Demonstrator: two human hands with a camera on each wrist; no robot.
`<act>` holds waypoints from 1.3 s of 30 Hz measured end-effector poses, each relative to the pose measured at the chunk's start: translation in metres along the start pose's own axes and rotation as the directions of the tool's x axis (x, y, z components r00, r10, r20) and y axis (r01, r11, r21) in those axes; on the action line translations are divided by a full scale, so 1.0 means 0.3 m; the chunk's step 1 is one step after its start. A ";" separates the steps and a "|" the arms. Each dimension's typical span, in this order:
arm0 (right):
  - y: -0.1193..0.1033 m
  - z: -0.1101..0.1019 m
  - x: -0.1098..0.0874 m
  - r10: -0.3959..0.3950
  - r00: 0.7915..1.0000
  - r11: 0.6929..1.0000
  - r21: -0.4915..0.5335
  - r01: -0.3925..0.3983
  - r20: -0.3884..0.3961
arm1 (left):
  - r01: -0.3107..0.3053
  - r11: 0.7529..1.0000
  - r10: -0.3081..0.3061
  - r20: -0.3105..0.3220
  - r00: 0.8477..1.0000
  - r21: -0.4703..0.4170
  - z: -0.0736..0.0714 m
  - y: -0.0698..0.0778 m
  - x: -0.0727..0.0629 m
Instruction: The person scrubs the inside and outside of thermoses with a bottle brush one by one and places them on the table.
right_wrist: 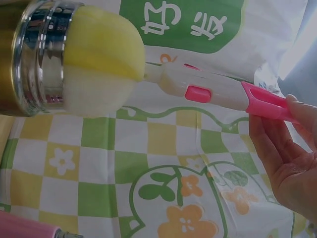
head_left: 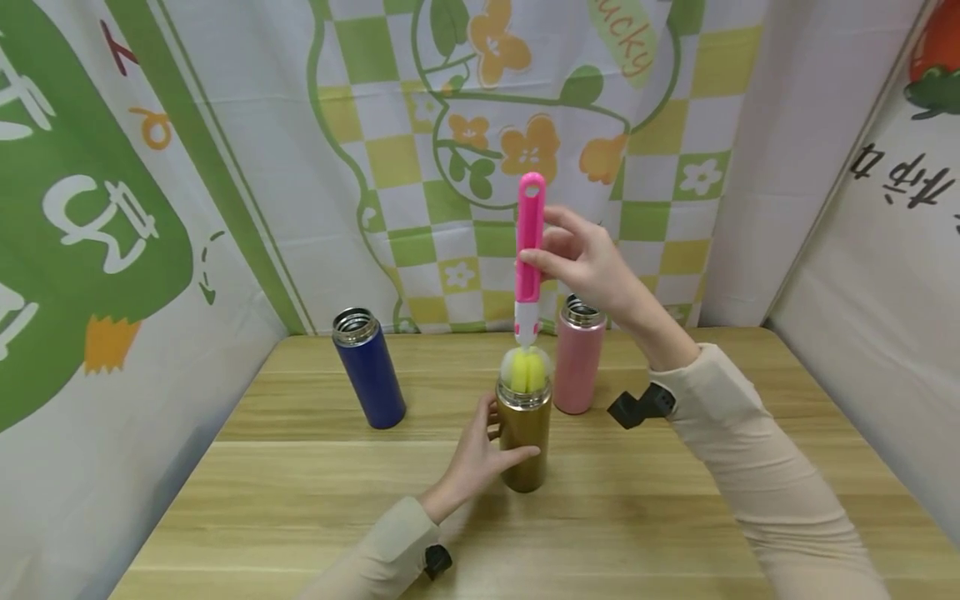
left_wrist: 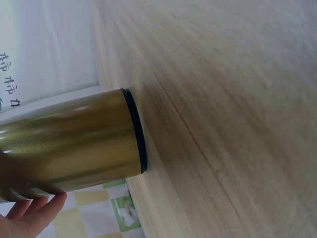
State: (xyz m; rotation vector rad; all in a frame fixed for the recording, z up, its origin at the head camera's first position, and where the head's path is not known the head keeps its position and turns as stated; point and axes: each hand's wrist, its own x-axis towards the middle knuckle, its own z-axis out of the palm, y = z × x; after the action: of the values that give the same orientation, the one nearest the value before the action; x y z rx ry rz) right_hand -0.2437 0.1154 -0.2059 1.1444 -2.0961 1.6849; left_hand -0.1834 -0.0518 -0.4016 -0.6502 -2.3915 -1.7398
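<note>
A bottle brush with a pink handle point(head_left: 529, 242) is pinched by my right hand point(head_left: 581, 254), upright over the gold bottle point(head_left: 524, 450). Its yellow and white sponge head point(right_wrist: 104, 62) sits partly inside the bottle's metal mouth point(right_wrist: 42, 54), with the rounded rear part still showing above the rim. My left hand point(head_left: 480, 457) grips the gold bottle around its side, thumb across the front. In the left wrist view, fingertips point(left_wrist: 49, 208) touch the bottle's wall, and its dark base point(left_wrist: 135, 131) is at the wooden table.
A blue bottle point(head_left: 371, 371) without a lid stands to the left. Just behind the gold bottle, on its right, is an open pink bottle point(head_left: 579, 358). The wooden table point(head_left: 300, 500) ends at a patterned curtain point(head_left: 420, 250), with printed cloth walls on both sides.
</note>
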 end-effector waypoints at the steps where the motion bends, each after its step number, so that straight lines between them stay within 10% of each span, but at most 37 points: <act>1: 0.004 0.005 -0.002 -0.005 1.000 1.000 -0.005 0.005 0.011 | -0.002 1.000 0.002 -0.003 1.000 0.003 0.000 0.000 -0.001; 14: 0.053 0.042 -0.033 0.020 0.998 0.999 -0.029 -0.018 0.057 | -0.008 1.000 0.008 -0.001 1.000 0.021 -0.009 0.001 0.003; 21: 0.164 0.091 -0.113 0.151 0.980 0.986 -0.086 -0.141 0.129 | -0.004 1.000 0.004 0.008 1.000 0.011 0.008 -0.093 0.018; 39: 0.165 0.076 -0.209 0.139 0.990 0.987 -0.077 -0.140 -0.025 | -0.046 0.998 0.046 -0.016 0.999 0.046 0.006 -0.112 0.020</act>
State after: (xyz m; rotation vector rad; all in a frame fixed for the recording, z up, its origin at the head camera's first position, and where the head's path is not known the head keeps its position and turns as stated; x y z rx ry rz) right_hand -0.2285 0.1238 -0.2872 0.9750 -2.2560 1.6480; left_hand -0.2020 -0.0568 -0.4298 -0.6759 -2.3775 -1.6612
